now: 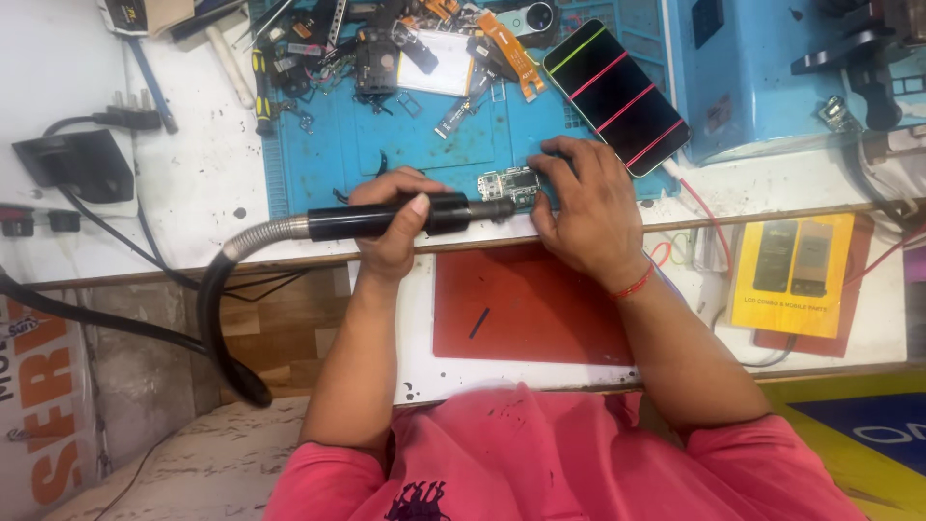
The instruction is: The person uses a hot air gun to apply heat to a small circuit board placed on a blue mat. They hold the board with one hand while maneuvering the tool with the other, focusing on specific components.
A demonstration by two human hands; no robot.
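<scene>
Heat is going onto the circuit board point(509, 182): we are gripping the black hot-air handpiece point(386, 217) in our closed left hand point(391, 222), nozzle touching the board's left edge on the blue mat point(318, 164). Our right hand point(584, 207) is lying open, fingertips pinning the board. Next, we judge, calls for a steady nozzle and a still board.

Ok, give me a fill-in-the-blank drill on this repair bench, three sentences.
1. The left hand grips a black handpiece on a flexible metal ____.
2. The right hand steadies a small circuit board on the ____ work mat.
3. The phone beyond the right hand has ____ bands stretched across it.

Missing words: hose; blue; rubber
</scene>
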